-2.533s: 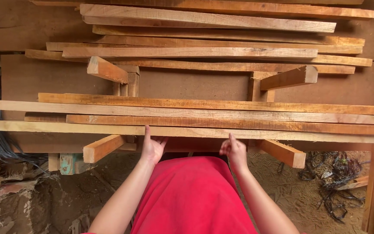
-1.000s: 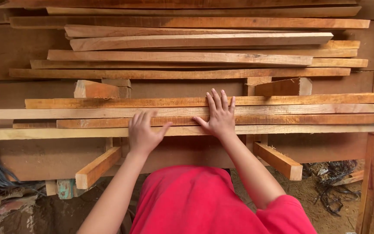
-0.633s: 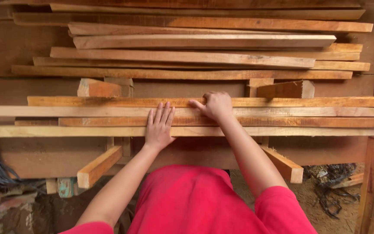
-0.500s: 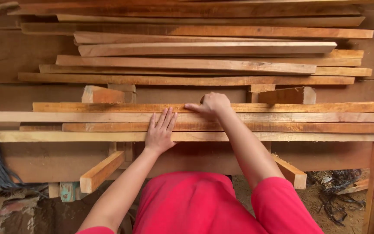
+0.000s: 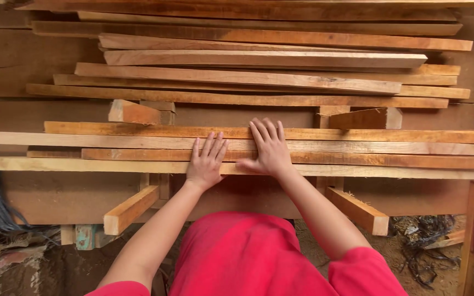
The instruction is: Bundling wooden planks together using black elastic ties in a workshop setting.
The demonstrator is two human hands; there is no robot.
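A dirt floor [image 5: 23, 263] is seen at the near left, below a wooden rack [image 5: 130, 208] whose arms carry long planks [image 5: 385, 148] — their long axes run left to right, ends pointing at either side. More timber [image 5: 259, 60] is stacked farther up. The left hand [image 5: 206, 160] is laid flat on the near planks, fingers spread open — just beside it, the right hand [image 5: 270, 147] is pressed flat too, fingers extended, nothing gripped.
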